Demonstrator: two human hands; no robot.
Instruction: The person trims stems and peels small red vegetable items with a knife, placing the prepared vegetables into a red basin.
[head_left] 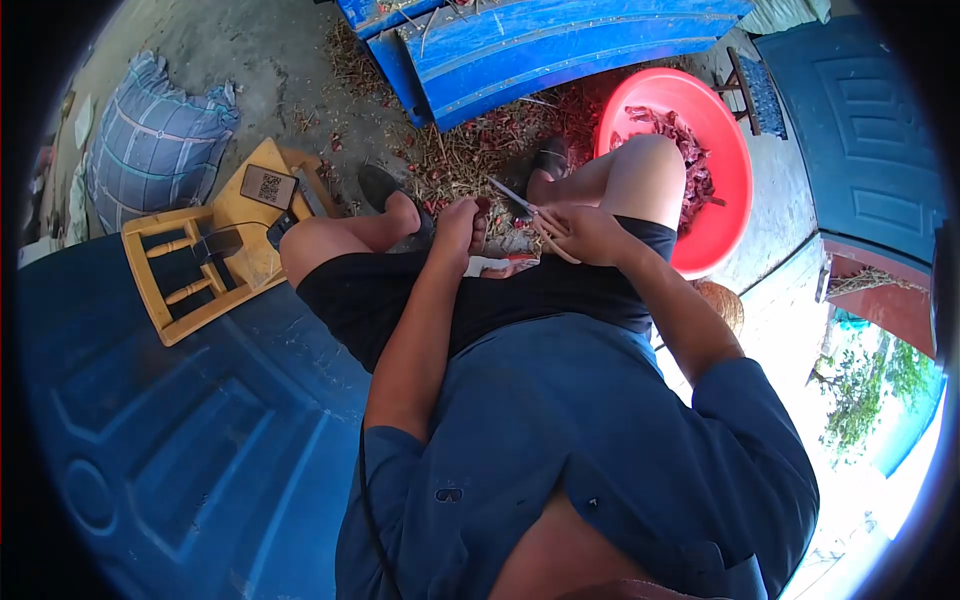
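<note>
My right hand (592, 236) is closed around the handles of a pair of scissors (549, 232). Their metal blades point up and to the left, toward the floor litter. My left hand (460, 230) is curled closed in front of my lap, left of the scissors; whatever its fingers may hold is hidden. Below and between both hands, a white and reddish item (505, 266) shows at my lap, too small to name. Beyond my right knee stands a red plastic basin (735, 150) holding dark red, dried pieces (697, 180) that look like chili peppers.
Dry stems and red bits (460, 150) litter the floor around my feet. A blue metal piece (560, 50) stands ahead. To my left are a wooden chair (180, 260) with a QR-code card (268, 187) on it and a checked cloth bundle (160, 145). Blue door panels (860, 130) stand right.
</note>
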